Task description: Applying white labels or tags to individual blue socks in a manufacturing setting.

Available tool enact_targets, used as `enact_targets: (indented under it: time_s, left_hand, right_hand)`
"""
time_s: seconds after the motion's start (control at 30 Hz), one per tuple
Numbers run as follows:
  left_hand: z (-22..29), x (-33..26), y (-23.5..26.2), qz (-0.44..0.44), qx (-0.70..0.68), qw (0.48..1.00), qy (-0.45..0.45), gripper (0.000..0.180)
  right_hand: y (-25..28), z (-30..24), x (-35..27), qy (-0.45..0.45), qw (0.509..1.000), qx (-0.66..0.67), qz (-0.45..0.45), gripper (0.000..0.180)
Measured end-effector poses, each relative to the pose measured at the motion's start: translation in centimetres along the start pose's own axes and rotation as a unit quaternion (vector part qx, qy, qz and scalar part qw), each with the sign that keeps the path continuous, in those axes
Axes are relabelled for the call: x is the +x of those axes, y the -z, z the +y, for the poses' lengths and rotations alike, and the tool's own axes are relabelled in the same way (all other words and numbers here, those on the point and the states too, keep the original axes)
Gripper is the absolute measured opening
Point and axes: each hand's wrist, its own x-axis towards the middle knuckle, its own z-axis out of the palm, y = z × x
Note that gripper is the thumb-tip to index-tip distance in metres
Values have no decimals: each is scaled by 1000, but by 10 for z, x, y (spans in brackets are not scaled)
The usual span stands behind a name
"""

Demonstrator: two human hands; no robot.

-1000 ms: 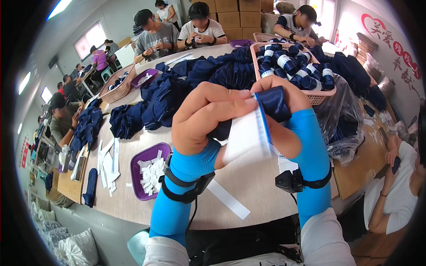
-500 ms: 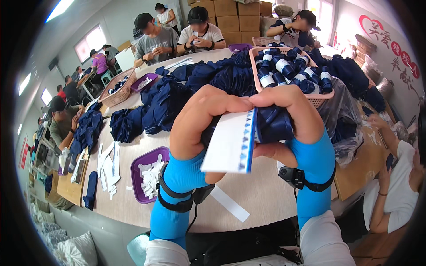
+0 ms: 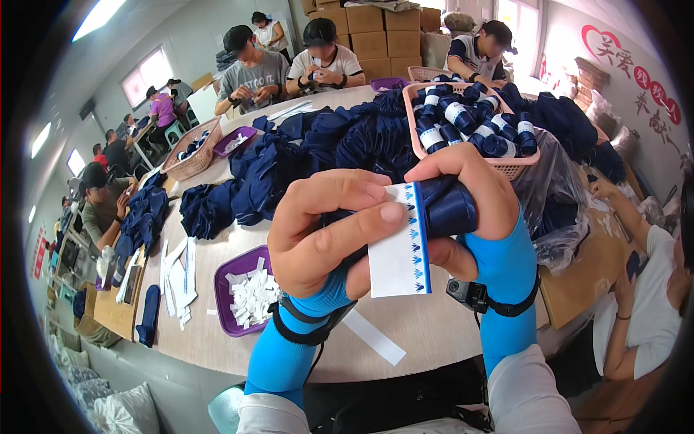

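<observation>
Above the worktop [image 3: 434, 325], both hands clamped a rolled navy sock bundle [image 3: 444, 206]: left hand [image 3: 325, 231] pinning the white paper band [image 3: 401, 242] flat for wrapping, right hand [image 3: 470, 195] steadying.

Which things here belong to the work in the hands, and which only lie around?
In use:
left hand
right hand
rolled navy cloth
white paper band

Lying about:
purple tray of paper slips
pink basket
loose strip
</observation>
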Motion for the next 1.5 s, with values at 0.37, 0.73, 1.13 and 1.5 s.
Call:
enact_targets:
  time_s: [0.37, 0.73, 1.13, 1.5]
  left_hand:
    - [9, 13, 3, -27, 6, 999, 31, 32]
    - [3, 18, 13, -113, -79, 987, 78, 34]
    - [21, 24, 21, -108, 15, 994, 21, 33]
    - [23, 19, 14, -68, -4, 997, 21, 32]
  right_hand:
    - [-1, 1, 3, 13, 1000, 6, 17, 60]
    - [10, -12, -2, -88, 992, 13, -90, 60]
    - [-6, -10, -1, -16, 996, 89, 5, 60]
    - [-2, -13, -2, -34, 994, 100, -1, 58]
